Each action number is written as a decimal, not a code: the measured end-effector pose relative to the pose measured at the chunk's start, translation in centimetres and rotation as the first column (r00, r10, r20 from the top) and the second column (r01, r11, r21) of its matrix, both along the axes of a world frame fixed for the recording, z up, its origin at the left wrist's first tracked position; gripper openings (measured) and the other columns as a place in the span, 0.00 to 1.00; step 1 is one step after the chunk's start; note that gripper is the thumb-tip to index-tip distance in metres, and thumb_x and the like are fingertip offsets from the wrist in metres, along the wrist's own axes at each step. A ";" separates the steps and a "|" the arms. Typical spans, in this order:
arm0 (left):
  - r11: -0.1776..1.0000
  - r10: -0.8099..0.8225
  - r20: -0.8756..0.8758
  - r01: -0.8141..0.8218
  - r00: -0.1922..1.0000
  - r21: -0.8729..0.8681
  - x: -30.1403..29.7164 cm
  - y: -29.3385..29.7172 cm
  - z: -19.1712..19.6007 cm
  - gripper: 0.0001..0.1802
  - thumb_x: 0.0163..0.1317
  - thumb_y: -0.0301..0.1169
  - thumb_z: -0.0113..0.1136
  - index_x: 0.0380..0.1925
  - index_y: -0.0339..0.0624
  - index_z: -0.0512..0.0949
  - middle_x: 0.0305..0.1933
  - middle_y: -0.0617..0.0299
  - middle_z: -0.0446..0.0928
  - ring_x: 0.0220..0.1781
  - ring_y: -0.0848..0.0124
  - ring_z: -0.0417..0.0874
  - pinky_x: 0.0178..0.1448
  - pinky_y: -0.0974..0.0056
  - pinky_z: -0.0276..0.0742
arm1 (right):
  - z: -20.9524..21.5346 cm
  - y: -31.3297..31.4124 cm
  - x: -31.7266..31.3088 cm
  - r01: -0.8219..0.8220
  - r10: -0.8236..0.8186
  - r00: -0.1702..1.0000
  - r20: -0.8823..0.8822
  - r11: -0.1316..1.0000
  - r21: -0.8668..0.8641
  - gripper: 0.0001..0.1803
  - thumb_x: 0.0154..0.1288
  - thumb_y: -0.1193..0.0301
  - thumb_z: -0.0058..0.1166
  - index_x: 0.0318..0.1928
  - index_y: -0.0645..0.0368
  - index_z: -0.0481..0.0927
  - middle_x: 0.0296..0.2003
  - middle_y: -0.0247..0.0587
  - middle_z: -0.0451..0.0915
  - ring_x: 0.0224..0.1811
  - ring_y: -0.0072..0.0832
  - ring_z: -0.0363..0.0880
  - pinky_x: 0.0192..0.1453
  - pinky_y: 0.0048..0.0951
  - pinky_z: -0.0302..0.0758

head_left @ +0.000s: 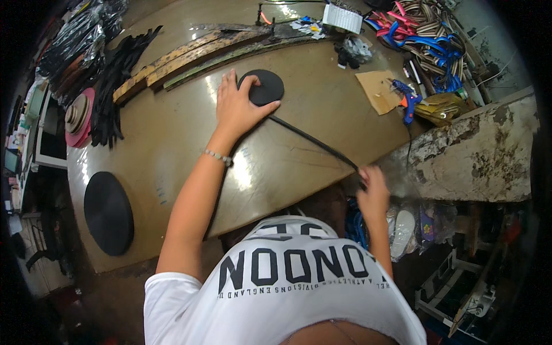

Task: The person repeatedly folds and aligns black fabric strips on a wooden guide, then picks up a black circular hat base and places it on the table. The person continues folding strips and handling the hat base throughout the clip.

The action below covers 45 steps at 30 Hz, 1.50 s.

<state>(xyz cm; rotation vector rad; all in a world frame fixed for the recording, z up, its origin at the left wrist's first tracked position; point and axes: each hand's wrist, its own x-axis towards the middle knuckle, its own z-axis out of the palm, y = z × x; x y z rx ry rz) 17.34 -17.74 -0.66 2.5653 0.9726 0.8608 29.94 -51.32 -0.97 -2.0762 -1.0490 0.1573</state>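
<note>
The small disc (268, 91) is showing plain black — the strip (319, 144) beside it is matching — while right of the disc a glue gun (410, 105) is displaying blue and orange.

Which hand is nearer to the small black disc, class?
Left. The left hand is on the small disc, touching it; the right hand is apart from it, farther right and closer to the body, holding the strip.
</note>
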 end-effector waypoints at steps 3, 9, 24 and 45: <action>1.000 0.013 -0.034 -0.014 0.999 -0.020 0.5 -0.6 0.2 0.32 0.40 0.55 0.64 0.43 0.52 0.70 0.63 0.34 0.52 0.66 0.40 0.50 0.66 0.43 0.45 | -3.1 -14.9 1.6 0.492 -0.436 0.869 0.233 0.723 -0.484 0.15 0.47 0.85 0.48 0.40 0.68 0.73 0.39 0.54 0.74 0.44 0.44 0.76 0.46 0.35 0.72; 0.997 0.010 -0.094 -0.017 0.996 -0.071 0.8 -1.9 2.0 0.33 0.42 0.56 0.63 0.45 0.51 0.68 0.64 0.35 0.51 0.68 0.40 0.46 0.66 0.41 0.40 | -2.8 -25.4 -0.7 0.725 -0.731 0.573 0.371 0.241 -0.645 0.30 0.53 0.65 0.58 0.51 0.73 0.68 0.48 0.64 0.71 0.51 0.51 0.71 0.52 0.39 0.69; 0.318 0.287 0.635 0.554 0.717 -0.769 -8.1 -2.0 8.0 0.15 0.59 0.30 0.57 0.43 0.32 0.75 0.30 0.64 0.76 0.28 0.80 0.75 0.36 0.76 0.73 | 11.2 25.8 -4.9 -0.720 0.720 0.669 -0.183 0.689 0.079 0.36 0.61 0.47 0.44 0.62 0.56 0.59 0.37 0.51 0.70 0.30 0.32 0.75 0.38 0.32 0.71; 0.567 0.736 0.520 0.024 0.434 -0.823 -16.2 16.9 1.4 0.15 0.55 0.38 0.62 0.28 0.34 0.75 0.28 0.59 0.77 0.25 0.78 0.78 0.30 0.78 0.74 | 16.7 34.8 8.2 -0.547 0.521 0.788 -0.329 0.837 0.016 0.13 0.60 0.61 0.54 0.36 0.58 0.78 0.21 0.22 0.70 0.16 0.07 0.57 0.18 0.13 0.51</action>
